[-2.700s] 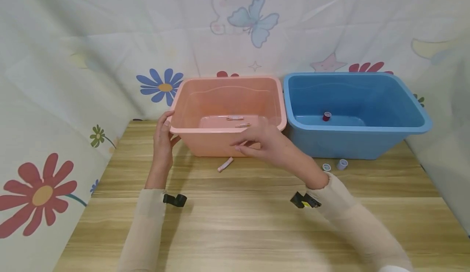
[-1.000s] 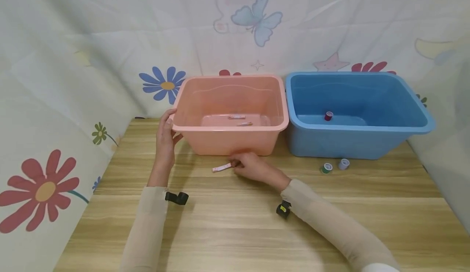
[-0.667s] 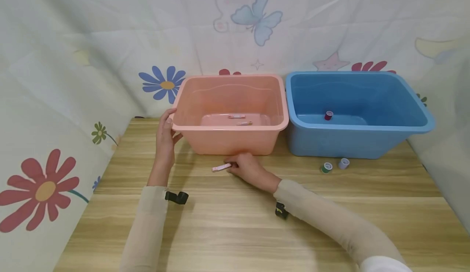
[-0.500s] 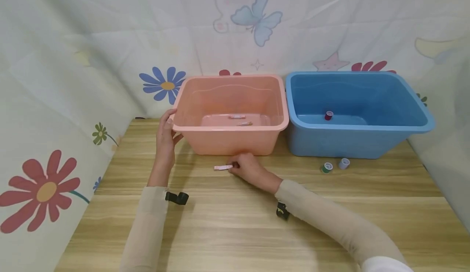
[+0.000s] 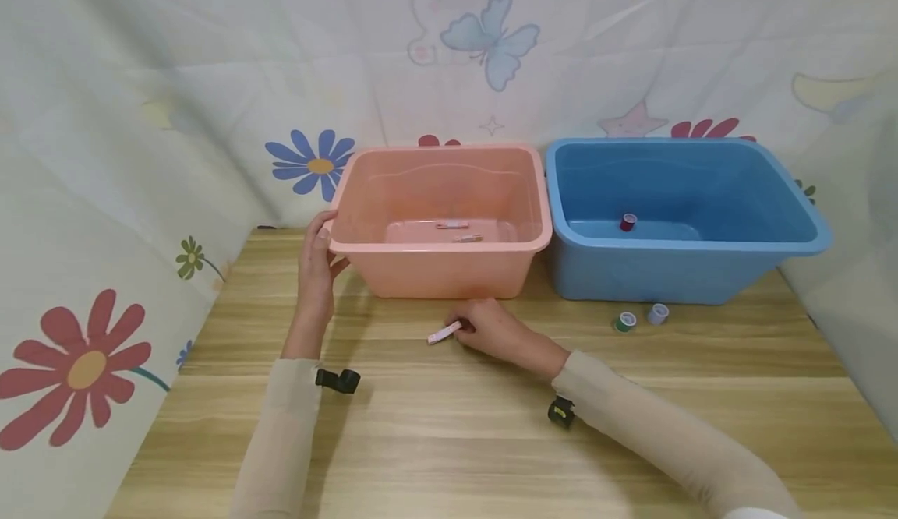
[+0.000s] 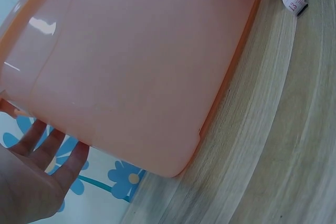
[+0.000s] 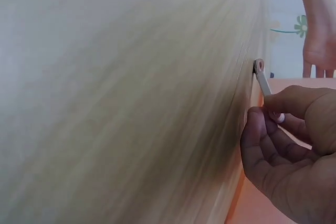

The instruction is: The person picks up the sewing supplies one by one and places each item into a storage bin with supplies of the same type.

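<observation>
My right hand [image 5: 501, 334] pinches one end of a small folded measuring tape [image 5: 443, 333], white with reddish print, just in front of the pink bin. In the right wrist view the tape [image 7: 262, 80] sticks out past the thumb and fingertips. Its free end shows printed figures in the left wrist view. My left hand [image 5: 316, 273] holds the left rim of the pink plastic bin [image 5: 449, 273], its fingers against the outer wall in the left wrist view. Two similar folded tapes [image 5: 452, 224] lie on that bin's floor.
A blue plastic bin [image 5: 645, 270] stands right beside the pink one, with a dark red thread spool [image 5: 627, 222] inside. A green spool [image 5: 624, 322] and a pale spool [image 5: 657, 314] stand before it on the wooden table [image 5: 449, 441]. A patterned curtain hangs behind.
My right hand came down from above the pink bin's front edge to the tape on the table, pinched it, and has drawn it slightly right and nearer. My left hand stays at the rim.
</observation>
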`<action>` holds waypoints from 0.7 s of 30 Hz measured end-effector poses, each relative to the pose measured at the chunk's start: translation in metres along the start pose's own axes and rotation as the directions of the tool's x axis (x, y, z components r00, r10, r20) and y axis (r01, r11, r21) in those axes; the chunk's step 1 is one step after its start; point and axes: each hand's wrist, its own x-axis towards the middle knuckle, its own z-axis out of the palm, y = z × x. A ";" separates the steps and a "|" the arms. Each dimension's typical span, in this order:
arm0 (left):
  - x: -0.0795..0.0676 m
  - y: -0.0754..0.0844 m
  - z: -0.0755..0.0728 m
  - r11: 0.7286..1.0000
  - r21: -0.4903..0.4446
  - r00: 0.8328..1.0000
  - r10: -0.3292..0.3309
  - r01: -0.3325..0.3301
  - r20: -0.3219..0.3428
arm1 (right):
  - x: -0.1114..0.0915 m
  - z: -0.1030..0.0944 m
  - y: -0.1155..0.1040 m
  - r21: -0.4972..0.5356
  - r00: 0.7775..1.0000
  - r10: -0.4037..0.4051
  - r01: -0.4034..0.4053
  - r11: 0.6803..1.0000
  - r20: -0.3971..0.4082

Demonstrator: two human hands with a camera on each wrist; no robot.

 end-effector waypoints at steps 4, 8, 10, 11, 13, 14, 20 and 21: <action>-0.001 0.000 0.001 1.000 0.003 1.000 0.001 -0.001 -0.004 | -0.003 0.002 0.002 0.047 1.000 -0.014 0.013 0.999 0.028; -0.001 0.002 0.000 1.000 0.004 1.000 -0.006 0.006 -0.002 | 0.001 0.009 0.000 0.064 0.999 -0.017 0.014 0.998 0.037; -0.001 0.001 0.000 1.000 -0.004 1.000 -0.012 0.012 0.000 | 0.002 0.012 -0.002 0.063 1.000 -0.009 0.007 0.998 0.028; -0.001 0.001 0.000 1.000 -0.005 1.000 -0.013 0.013 0.000 | 0.003 0.013 -0.003 0.062 1.000 -0.004 0.003 0.998 0.022; -0.002 0.002 0.000 1.000 -0.007 1.000 -0.013 0.013 0.001 | 0.004 0.014 -0.004 0.062 1.000 0.004 -0.005 0.998 0.016; -0.002 0.002 0.000 1.000 -0.005 1.000 -0.012 0.012 0.002 | 0.004 0.014 -0.005 0.066 1.000 0.009 -0.010 0.998 0.015; -0.002 0.003 0.001 1.000 0.014 1.000 0.002 -0.002 0.011 | 0.005 0.008 -0.003 0.054 0.999 0.031 -0.032 0.998 0.029; -0.001 0.003 0.001 1.000 0.017 1.000 0.005 -0.006 0.013 | 0.006 0.007 -0.003 0.048 0.999 0.037 -0.038 0.998 0.034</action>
